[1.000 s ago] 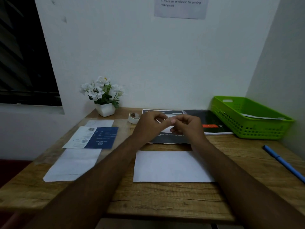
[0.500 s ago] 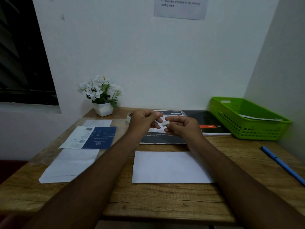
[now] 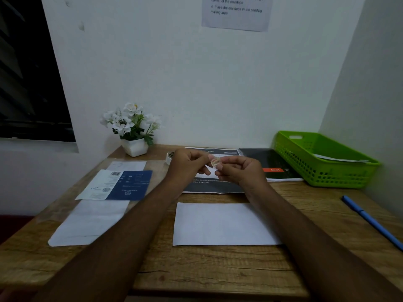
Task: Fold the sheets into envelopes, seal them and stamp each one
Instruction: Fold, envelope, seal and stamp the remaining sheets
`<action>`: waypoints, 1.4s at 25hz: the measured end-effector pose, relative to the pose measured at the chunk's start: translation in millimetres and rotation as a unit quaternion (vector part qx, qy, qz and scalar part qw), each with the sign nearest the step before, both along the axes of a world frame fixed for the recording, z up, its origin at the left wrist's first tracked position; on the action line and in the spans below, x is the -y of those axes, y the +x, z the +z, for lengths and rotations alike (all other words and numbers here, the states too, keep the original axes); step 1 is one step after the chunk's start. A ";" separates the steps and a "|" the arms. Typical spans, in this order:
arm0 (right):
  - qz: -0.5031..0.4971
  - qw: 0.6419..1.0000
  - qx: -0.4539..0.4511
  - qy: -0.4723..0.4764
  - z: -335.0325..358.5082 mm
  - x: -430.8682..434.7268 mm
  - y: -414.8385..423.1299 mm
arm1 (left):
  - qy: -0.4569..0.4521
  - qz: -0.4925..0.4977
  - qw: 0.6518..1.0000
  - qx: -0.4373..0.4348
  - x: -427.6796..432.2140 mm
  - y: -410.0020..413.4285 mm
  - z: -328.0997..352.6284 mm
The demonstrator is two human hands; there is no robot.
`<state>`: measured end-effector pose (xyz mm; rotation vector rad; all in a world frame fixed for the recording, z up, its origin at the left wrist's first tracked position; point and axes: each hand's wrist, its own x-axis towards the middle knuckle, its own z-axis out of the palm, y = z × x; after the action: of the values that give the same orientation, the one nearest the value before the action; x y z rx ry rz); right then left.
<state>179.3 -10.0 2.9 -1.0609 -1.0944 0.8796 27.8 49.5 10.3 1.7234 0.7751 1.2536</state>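
Head view showed our left hand [image 3: 187,165] and right hand [image 3: 241,172] raised over the table [image 3: 218,273], both hands pinching a small pale piece [image 3: 216,163] between their fingertips. We saw the plain white sheet [image 3: 220,225] lying flat on the table between our forearms.

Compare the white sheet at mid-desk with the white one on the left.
The middle sheet lies square to the near edge of the desk; the left sheet lies slanted. The middle sheet lies apart from other papers; the left sheet's far edge meets a blue and white leaflet. The left sheet shows a faint crease near its near edge; the middle sheet looks smooth. Both are plain white and flat on the desk.
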 end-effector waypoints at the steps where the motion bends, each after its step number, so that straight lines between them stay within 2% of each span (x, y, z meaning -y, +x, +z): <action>1: 0.001 1.000 0.001 0.001 -0.4 -0.5 -0.3 | -0.005 0.003 1.000 0.003 -0.7 0.3 0.2; 11: 0.017 1.000 0.001 0.003 -3.5 -3.6 -1.3 | -0.048 0.000 0.998 0.028 -3.3 1.3 -0.1; 17: 0.014 1.000 0.011 -0.002 -1.3 1.0 -3.2 | -0.019 -0.009 1.000 -0.003 0.6 3.2 -1.8; 23: -0.006 0.999 0.019 -0.035 4.2 22.4 15.4 | -0.046 -0.101 0.993 -0.034 10.3 10.9 -6.6; 26: -0.022 0.998 0.022 -0.059 3.2 50.1 39.8 | -0.034 -0.136 0.987 -0.082 13.9 14.6 -14.5; 28: -0.045 0.996 0.043 -0.064 -0.3 70.8 60.8 | 0.007 -0.152 0.977 -0.147 15.4 18.3 -20.4; 32: -0.084 0.992 0.051 -0.083 -3.1 100.5 99.1 | 0.141 -0.159 0.929 -0.302 26.7 36.4 -19.2; 35: -0.074 0.994 0.029 -0.076 -7.6 104.2 112.6 | 0.206 -0.165 0.900 -0.348 41.7 65.3 -12.5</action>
<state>292.0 -114.2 -4.7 -1.2849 -0.9944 0.8269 93.1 7.8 -2.2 2.5850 0.5804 0.5691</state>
